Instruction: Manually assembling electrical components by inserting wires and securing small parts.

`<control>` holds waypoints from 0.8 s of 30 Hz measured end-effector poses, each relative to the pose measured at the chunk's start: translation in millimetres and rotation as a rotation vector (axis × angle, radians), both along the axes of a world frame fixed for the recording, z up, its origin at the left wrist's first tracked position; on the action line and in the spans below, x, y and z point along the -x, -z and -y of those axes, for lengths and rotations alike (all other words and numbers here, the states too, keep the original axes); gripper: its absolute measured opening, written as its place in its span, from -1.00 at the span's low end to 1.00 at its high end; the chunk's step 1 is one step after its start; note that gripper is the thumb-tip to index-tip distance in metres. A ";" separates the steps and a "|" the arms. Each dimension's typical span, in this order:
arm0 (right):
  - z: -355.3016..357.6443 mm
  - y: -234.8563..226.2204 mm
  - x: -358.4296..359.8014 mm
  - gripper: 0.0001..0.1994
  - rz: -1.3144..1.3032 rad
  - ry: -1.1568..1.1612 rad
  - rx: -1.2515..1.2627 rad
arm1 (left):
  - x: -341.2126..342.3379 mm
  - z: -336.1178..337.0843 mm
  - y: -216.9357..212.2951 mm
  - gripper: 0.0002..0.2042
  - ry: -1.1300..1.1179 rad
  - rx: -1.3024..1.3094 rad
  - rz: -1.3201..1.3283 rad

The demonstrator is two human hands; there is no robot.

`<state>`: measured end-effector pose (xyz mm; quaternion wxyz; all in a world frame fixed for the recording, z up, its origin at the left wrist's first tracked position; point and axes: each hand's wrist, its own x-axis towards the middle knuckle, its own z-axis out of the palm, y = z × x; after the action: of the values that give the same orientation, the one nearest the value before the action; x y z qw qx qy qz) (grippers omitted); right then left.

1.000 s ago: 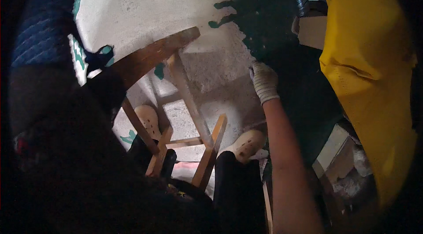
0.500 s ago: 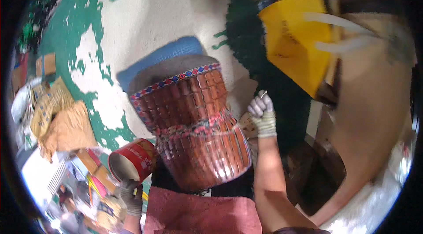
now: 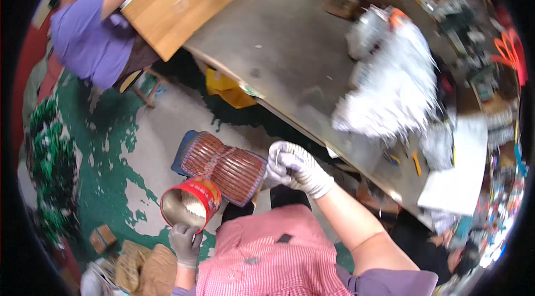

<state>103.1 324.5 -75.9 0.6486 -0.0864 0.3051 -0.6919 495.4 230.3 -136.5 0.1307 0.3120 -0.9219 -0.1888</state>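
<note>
Can, red and open, sits in the left hand near the drum; right hand pinches 1 thin tool. Better keep the can level while dipping.

Red tin can, round, open mouth turned toward the camera, pale whitish content visible inside against a metallic inner wall. Tilted on its side, held from below, just beside the drum. Woven drum, reddish-brown, hourglass shape, with coloured patterned bands at the waist and at the rim. Lying tilted, narrow waist in the middle, above a blue pad on the floor. Small thin pale tool, upright, pinched near the drum's right edge; too small to tell its kind.
</note>
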 end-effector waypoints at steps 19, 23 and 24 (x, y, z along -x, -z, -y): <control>-333.5 63.5 185.6 -0.93 0.220 1.005 -0.444 | 291.3 -105.7 -136.2 -0.74 0.639 0.145 0.031; -361.0 72.3 210.5 -0.88 0.085 0.929 -0.657 | 331.9 -136.7 -145.3 -0.80 0.801 0.187 0.146; -364.5 71.1 211.6 -0.88 0.097 0.924 -0.651 | 339.0 -143.4 -146.1 -0.82 0.839 0.190 0.160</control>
<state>-108.5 689.1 -147.0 0.2850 0.2924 0.4788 -0.7772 156.4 373.8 9.6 -0.0012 -0.0895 -0.9893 -0.1150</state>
